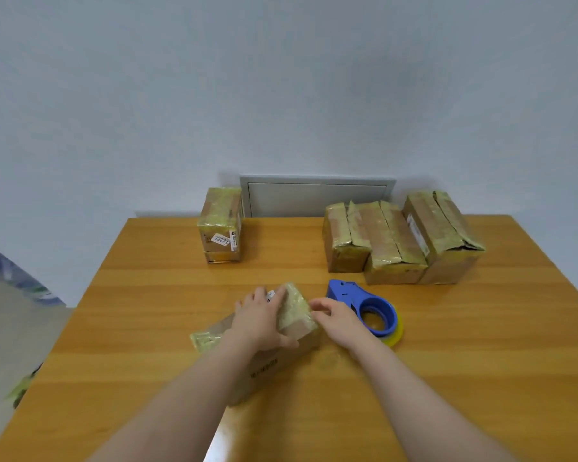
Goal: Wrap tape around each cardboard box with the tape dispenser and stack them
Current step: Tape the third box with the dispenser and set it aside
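Note:
A long cardboard box (pixel 294 331) with yellowish tape at both ends lies at the middle of the wooden table (pixel 147 295). My left hand (pixel 261 320) lies flat on its top, fingers spread over the taped far end. My right hand (pixel 336 320) touches the box's right side with loosely curled fingers and holds nothing. The blue tape dispenser (pixel 364 305) with a yellow tape roll lies on the table just right of my right hand. A taped stack of boxes (pixel 220 225) stands at the back left.
Three taped cardboard boxes (pixel 401 238) sit side by side at the back right. A grey panel (pixel 317 195) leans on the wall behind the table. The floor drops away past the table's left edge.

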